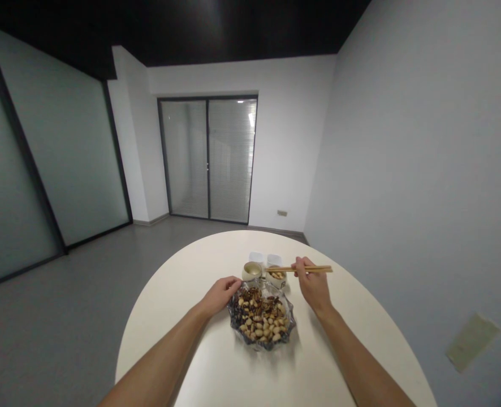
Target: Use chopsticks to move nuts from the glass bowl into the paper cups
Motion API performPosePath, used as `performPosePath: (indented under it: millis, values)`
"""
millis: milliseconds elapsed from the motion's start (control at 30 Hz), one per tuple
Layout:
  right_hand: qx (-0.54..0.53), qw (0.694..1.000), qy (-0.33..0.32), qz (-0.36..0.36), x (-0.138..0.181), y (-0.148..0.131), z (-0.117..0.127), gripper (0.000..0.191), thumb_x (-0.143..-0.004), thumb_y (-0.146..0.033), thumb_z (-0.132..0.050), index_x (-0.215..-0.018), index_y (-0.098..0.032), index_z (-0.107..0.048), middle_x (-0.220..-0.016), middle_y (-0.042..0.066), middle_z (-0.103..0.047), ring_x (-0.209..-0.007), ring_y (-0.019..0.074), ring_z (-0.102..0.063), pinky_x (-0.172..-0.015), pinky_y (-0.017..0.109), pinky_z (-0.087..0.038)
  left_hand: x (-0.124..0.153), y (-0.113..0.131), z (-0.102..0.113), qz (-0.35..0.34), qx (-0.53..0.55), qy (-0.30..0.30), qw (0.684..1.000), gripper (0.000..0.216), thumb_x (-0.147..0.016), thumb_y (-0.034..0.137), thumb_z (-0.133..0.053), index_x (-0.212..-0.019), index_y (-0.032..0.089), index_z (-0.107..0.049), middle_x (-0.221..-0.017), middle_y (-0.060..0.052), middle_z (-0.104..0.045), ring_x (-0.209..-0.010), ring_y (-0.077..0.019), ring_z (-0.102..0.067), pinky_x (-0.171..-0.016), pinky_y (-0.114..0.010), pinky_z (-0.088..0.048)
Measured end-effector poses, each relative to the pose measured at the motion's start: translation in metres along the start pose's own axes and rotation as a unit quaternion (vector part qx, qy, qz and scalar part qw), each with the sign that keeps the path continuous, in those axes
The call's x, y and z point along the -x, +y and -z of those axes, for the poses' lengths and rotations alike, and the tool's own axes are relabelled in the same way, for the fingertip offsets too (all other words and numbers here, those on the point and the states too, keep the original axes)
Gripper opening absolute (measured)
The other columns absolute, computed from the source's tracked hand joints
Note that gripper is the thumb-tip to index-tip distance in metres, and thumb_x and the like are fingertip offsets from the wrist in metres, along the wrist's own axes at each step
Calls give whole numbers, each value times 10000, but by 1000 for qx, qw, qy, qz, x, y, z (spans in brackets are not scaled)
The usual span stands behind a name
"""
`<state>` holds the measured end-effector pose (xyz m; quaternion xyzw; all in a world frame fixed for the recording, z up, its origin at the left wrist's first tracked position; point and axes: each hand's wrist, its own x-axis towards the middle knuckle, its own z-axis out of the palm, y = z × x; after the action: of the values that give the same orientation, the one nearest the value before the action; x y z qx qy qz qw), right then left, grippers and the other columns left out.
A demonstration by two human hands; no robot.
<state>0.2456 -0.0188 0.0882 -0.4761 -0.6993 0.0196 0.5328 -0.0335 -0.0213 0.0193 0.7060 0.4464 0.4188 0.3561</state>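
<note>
Here's the right hand (312, 285), and its grip is closed around a pair of slim light-brown wooden chopsticks (323, 269), held almost level, tips pointing left! They stretch across the mouth of a small round cream cup with a dark mark on its side (277, 283), and pale nuts sit inside that one. Whether the tips pinch anything, I can't tell from here.

Over to the left hand (221, 294): fingertips right at the edge of a wide clear glass bowl with a jagged, pointed rim (292, 323). Is that grip pinching the rim or just leaning on it? Can't tell.

And what a load in that bowl, near the middle of the bench (157, 308): pale nuts (262, 328) crowd the near side, black seeds (237, 312) gather at left, long brown nuts (254, 298) pile toward the back.

Just behind it stands a second small round cream cup with a golden-tan inside (247, 276), beside the nut-filled one, and behind the pair, two small whitish square pieces (275, 259) side by side. Farther back, a dark-framed glass double door (208, 164) rises beyond the round, cream-white top.
</note>
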Motion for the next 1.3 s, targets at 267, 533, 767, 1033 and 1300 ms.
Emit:
performPosePath:
  millis: [267,533,767,1033,1300]
  values:
    - [-14,998,-43,33,-10,-11,-1,445,-995,-464,-407,-676,-217,-594,-699,39,-658,-676,187,-616,-678,295,-439,-1,8,7,8,35,-61,997,451,-866,516,-562,-965,106,-724,-851,-76,-742,-759,-195,-626,-709,-287,-461]
    - [-72,983,-154,67,-18,-18,3,293,-916,-476,-585,-799,-219,-665,-767,37,-699,-694,191,-640,-633,276,-469,-4,15,6,8,49,-86,995,431,-840,491,-610,-944,89,-726,-875,-94,-751,-766,-194,-638,-728,-290,-473]
    - [-59,972,-218,70,-36,-20,-3,228,-922,-415,-585,-841,-226,-685,-783,21,-736,-708,189,-679,-660,261,-483,-5,12,4,3,61,-90,994,428,-854,483,-597,-944,86,-728,-862,-94,-750,-757,-189,-638,-728,-286,-474]
    - [-1,958,-261,114,-76,-15,-24,178,-911,-363,-584,-862,-209,-659,-802,35,-713,-733,194,-653,-695,283,-463,-5,11,3,-3,61,-95,994,438,-861,486,-592,-957,81,-731,-864,-93,-747,-758,-184,-633,-717,-278,-470]
    - [-11,959,-269,94,-84,3,-37,215,-899,-393,-573,-861,-198,-655,-800,36,-703,-728,190,-646,-695,284,-475,-4,14,1,12,71,-95,993,486,-838,536,-600,-949,83,-737,-864,-91,-749,-759,-192,-638,-734,-290,-478]
